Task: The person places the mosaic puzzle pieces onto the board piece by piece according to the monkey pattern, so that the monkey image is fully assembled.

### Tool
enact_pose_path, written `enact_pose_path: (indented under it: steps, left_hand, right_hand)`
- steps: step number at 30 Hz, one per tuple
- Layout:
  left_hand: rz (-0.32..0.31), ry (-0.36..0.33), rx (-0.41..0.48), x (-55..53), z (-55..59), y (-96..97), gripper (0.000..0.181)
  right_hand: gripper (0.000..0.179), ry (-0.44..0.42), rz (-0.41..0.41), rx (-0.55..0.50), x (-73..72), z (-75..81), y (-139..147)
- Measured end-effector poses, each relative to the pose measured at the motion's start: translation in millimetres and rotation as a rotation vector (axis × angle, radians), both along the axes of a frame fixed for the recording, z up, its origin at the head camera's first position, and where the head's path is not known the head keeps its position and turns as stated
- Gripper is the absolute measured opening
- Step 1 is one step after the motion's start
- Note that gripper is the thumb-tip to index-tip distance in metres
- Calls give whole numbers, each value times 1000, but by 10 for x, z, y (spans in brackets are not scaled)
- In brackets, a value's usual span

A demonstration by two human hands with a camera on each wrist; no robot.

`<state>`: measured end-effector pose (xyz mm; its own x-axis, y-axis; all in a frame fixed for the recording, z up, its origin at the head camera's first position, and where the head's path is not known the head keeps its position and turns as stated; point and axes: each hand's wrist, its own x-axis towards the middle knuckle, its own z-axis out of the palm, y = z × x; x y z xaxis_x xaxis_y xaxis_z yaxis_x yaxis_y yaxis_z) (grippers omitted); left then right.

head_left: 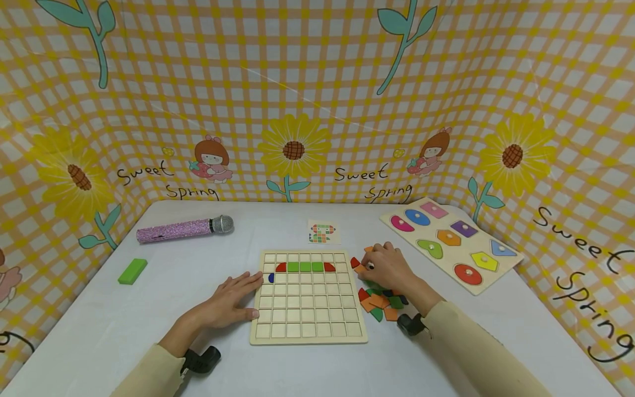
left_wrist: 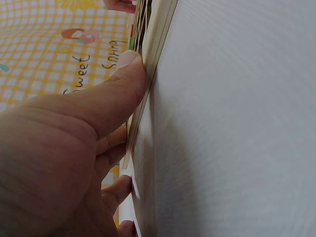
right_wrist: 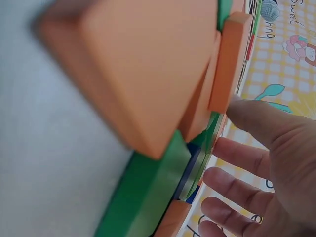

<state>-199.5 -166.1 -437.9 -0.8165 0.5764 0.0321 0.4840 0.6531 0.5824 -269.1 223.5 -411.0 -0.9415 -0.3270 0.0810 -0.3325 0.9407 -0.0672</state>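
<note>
Steadying a pale wooden grid board in the middle of the white table, the left hand lies flat-ish at its left edge. Thumb's against the layered-looking rim, fingers stretched out, so it's contact and not a clench. The right hand is down at a jumbled heap of thick, smooth orange, green, red and dark blue pieces just right of the board. Its grip looks released: fingers loosely bent, thumb apart from them, tip by an orange slab.

On the board, the second row from the far side has three flat green squares between two rounded red pieces, plus a half-round blue piece in the next row nearer, far-left column. A small printed pattern card sits beyond it.

Far left: a glittery pinkish-purple microphone with a metal mesh head, and nearer, a green rectangular block. Right: a wooden knob puzzle with colourful shapes.
</note>
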Motion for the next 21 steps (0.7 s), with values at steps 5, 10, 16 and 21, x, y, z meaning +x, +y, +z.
enact_pose_path:
  steps: [5,10,16,21]
  left_hand:
    - [0,4,-1,-14,-5,-2,73]
    - [4,0,1,-17,0,-4,73]
    - [7,0,-8,-9,-12,4,72]
    - [7,-3,-9,-5,-3,2,73]
  right_hand:
    - [18,23,27,-19,9,0,33]
    - [17,26,57,-51,16,-9,57]
    - [19,14,71,-98,39,-9,56]
    - [19,20,114,-189,99,38,-26]
